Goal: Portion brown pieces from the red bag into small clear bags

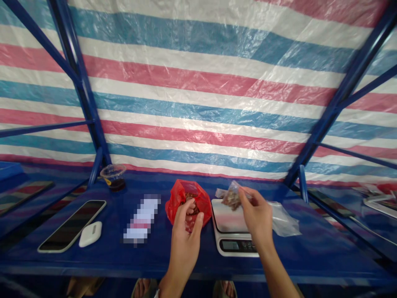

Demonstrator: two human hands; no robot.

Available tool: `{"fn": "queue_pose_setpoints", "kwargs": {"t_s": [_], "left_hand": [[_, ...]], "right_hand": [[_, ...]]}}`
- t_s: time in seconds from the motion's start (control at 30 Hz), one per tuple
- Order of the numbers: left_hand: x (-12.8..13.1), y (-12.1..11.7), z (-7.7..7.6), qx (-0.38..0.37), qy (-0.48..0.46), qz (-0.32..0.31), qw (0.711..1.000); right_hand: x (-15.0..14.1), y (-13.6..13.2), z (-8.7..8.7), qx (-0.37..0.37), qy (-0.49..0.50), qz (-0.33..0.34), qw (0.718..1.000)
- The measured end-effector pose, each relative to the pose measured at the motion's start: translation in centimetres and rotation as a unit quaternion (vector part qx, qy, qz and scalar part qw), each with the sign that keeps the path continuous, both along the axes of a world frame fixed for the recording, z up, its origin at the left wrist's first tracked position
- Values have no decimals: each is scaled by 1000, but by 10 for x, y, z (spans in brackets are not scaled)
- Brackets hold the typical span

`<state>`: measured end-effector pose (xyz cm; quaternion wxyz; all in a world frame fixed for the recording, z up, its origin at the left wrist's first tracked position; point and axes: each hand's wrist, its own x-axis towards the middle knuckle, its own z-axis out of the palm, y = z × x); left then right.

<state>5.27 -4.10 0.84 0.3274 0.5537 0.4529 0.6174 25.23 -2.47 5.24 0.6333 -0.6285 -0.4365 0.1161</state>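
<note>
Both pinching: left grip (185, 242) on brown pieces (190, 198) in red plastic bag (202, 199); right grip (254, 213) on clear bag (232, 198) over kitchen scale (231, 219).

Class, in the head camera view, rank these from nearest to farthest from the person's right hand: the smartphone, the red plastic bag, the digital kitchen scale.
1. Digital kitchen scale: directly below the right hand.
2. Red plastic bag: left of the scale, around the left hand.
3. Smartphone: far left.

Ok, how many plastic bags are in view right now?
3: a red plastic bag at the left hand, a small clear bag held in the right hand, a flat clear bag beside the scale.
</note>
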Motion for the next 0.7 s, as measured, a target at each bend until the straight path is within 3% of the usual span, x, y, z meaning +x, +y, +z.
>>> {"fn": "queue_pose_setpoints", "kwargs": {"t_s": [0.07,0.1,0.27,0.37,0.47,0.53,0.6,0.7], "left_hand": [[0,2,-1,-3,-12,-1,1000],[0,3,-1,-7,-19,0,1000],[2,5,0,-24,-25,10,999],[3,3,0,-19,-21,7,1000],[3,1,2,-15,-13,4,1000],[3,0,3,-14,-5,2,1000],[2,0,3,-12,1,0,1000],[3,0,4,-10,6,-2,1000]], "right_hand": [[24,11,-1,-17,-45,-96,994],[33,17,-4,-32,-68,-111,991],[58,28,-28,-124,-175,-25,976],[80,17,-40,-147,-234,-98,956],[105,4,-52,-223,-304,-167,911],[116,0,-60,-283,-305,-171,893],[120,-2,-63,-317,-275,-162,893],[112,-3,-56,-287,-245,-181,908]]}}
